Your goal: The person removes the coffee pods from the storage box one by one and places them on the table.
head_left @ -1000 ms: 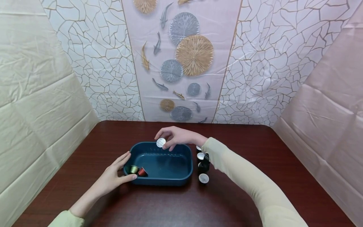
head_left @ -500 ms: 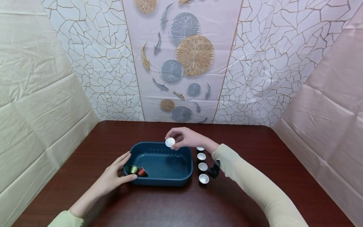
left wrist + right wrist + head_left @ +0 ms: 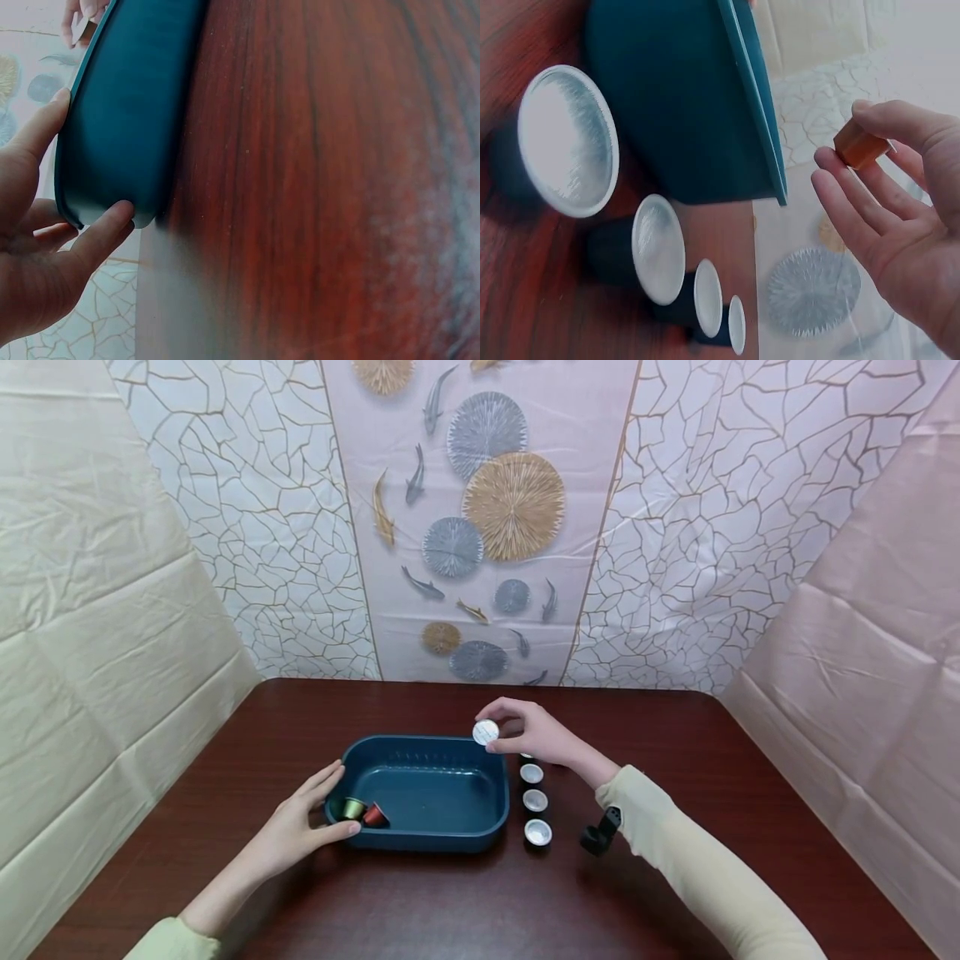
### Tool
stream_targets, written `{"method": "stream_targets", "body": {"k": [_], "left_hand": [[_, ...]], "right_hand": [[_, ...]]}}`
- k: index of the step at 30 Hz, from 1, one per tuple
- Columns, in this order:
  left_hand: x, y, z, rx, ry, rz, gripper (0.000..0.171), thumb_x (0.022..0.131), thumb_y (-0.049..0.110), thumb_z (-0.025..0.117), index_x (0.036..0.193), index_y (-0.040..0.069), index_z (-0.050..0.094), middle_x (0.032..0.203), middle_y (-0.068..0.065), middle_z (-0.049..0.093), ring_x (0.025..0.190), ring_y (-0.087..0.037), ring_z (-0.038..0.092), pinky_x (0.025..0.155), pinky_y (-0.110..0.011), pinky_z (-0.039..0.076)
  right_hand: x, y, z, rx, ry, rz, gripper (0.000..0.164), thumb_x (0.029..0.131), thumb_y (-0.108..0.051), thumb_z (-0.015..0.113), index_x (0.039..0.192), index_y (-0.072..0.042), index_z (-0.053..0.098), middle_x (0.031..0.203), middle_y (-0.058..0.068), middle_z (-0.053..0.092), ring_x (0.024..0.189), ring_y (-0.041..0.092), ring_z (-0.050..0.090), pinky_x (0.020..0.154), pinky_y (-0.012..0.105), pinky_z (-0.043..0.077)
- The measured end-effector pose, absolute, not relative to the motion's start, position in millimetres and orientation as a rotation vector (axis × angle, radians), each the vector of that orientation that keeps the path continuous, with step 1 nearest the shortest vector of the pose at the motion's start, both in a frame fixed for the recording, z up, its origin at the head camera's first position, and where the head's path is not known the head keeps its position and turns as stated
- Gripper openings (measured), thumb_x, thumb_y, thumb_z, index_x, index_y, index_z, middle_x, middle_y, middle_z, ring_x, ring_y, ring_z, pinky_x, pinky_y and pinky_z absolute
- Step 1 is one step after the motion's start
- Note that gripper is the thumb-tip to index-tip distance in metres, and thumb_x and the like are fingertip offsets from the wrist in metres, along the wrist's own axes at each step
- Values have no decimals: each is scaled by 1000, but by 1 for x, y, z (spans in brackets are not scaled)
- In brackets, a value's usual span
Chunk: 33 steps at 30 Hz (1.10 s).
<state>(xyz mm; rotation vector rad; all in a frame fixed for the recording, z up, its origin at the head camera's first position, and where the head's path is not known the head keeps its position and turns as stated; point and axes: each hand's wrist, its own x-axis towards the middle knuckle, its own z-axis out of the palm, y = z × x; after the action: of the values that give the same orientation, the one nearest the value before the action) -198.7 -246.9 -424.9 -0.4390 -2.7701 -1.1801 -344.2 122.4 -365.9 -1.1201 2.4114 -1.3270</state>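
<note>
In the head view, my right hand (image 3: 528, 731) pinches a coffee capsule (image 3: 486, 732) between thumb and fingers above the bin's back right corner. Its white lid faces the head camera, and the right wrist view shows its copper-orange body (image 3: 859, 144). My left hand (image 3: 300, 822) rests against the left end of a dark teal bin (image 3: 435, 842), thumb at the front rim and fingers extended along the side. Inside the bin's front left corner lie a green capsule (image 3: 354, 808) and a red capsule (image 3: 376, 815), touching or nearly so.
Right of the bin, several dark-bodied capsules stand in a row with silvery tops up, the nearest capsule (image 3: 537, 833) at the front. The farthest is partly hidden by my right hand. Everything stands on a dark reddish wooden table (image 3: 420, 902) with patterned cloth behind.
My right hand has moved rightward with the capsule, from over the bin's back middle to its back right corner. The row of capsules is less covered by the arm. The left hand stays put.
</note>
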Motion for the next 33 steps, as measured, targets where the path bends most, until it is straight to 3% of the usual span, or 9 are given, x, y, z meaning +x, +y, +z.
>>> {"method": "stream_targets", "body": {"k": [10,16,24,33], "left_hand": [[-199,-246,-425,-442,-2766,-1200,91,85,41,76,151,-5,33,161,-19,29,137,-43,46,94,-44,56],[-199,-246,-426,-440,-2765,-1199,91,85,40,77,151,-5,34,161,-19,29,136,-44,47,93,-44,56],[-199,-246,-426,-444,-2758,-1200,91,84,39,77,151,-5,34,161,-20,29,135,-44,48,92,-43,57],[-199,-246,-426,-437,-2764,-1196,91,84,41,77,151,-4,34,161,-19,29,136,-44,48,93,-44,56]], "right_hand": [[-337,151,-369,-987,2482,-1399,39,87,-18,76,124,-18,64,118,6,69,112,25,66,96,47,52],[-332,162,-374,-930,2563,-1406,41,86,-15,77,124,-13,63,113,7,72,106,21,68,93,38,55],[-324,174,-385,-838,2739,-1445,41,84,-13,78,122,-10,64,106,8,72,92,15,69,77,28,55],[-318,188,-399,-741,2833,-1528,40,82,-13,81,119,-9,65,111,13,71,97,26,71,77,25,55]]}}
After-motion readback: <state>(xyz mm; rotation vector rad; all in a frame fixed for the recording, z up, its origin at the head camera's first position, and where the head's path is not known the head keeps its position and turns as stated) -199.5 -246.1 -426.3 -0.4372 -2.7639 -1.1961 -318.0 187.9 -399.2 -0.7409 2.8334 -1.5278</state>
